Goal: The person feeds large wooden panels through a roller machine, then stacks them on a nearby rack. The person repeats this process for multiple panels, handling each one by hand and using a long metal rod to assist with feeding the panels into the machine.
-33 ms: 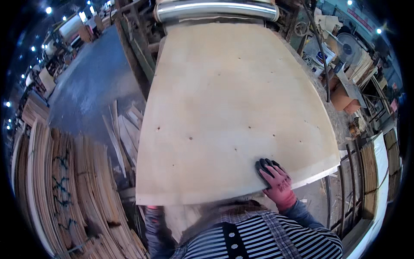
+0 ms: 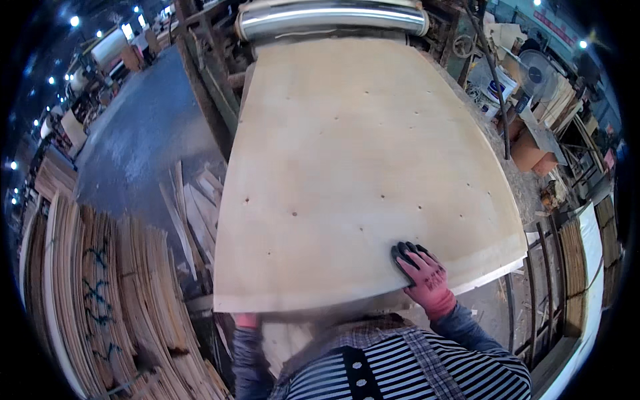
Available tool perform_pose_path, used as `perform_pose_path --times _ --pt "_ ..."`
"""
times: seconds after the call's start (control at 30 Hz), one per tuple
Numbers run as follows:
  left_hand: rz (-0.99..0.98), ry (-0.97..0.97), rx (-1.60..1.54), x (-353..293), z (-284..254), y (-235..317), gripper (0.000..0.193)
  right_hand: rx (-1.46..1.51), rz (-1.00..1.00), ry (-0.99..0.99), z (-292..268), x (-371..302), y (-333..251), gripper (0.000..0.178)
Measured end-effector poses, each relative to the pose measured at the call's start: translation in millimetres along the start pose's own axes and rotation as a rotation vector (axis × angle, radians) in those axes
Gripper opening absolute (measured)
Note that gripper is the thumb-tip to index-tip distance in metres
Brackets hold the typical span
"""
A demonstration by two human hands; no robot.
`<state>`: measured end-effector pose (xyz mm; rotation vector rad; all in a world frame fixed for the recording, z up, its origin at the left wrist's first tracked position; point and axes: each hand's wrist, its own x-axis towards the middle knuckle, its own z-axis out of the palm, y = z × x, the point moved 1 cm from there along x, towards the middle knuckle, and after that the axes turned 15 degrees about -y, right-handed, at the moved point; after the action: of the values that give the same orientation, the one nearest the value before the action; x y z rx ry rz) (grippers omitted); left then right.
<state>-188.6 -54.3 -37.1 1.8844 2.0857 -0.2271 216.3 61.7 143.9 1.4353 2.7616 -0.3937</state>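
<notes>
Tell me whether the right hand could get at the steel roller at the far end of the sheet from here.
Probably not. The right hand lies flat on the near edge of the plywood sheet, and the steel roller sits past the sheet's far end, with its whole length between them. Nothing blocks the way; the roller just looks too far.

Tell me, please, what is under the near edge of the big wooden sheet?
Under the wooden sheet the left hand shows only a pink glove cuff; its fingers are covered. The right hand lies on top.
</notes>
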Motion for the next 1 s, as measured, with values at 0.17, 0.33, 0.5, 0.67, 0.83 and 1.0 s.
perform_pose_path --times 0.17,0.33,0.5,0.67,0.83,1.0 --pt "-0.254 0.147 -0.879 -8.2 -29.7 60.4 0.052 -0.034 -0.014 0.108 13.1 88.7 53.5 0.058" --pt "-0.296 0.109 -1.196 3.4 1.1 25.8 0.038 0.005 -0.025 0.366 25.9 233.8 123.4 0.055" --pt "-0.292 0.065 -1.203 7.5 -17.5 26.8 0.035 -0.133 0.143 0.382 -2.0 279.4 118.0 0.058" --pt "-0.146 0.269 -1.171 -15.6 -68.6 46.9 0.032 -0.033 -0.069 0.285 0.6 193.2 58.4 0.061" --pt "0.143 0.013 -1.608 -22.1 -94.6 46.8 0.041 0.032 -0.069 -0.033 47.6 41.7 37.4 0.074" --pt "0.223 -0.158 -1.492 -18.7 -160.5 71.5 0.035 0.015 0.064 -0.338 97.8 -55.6 19.1 0.085"
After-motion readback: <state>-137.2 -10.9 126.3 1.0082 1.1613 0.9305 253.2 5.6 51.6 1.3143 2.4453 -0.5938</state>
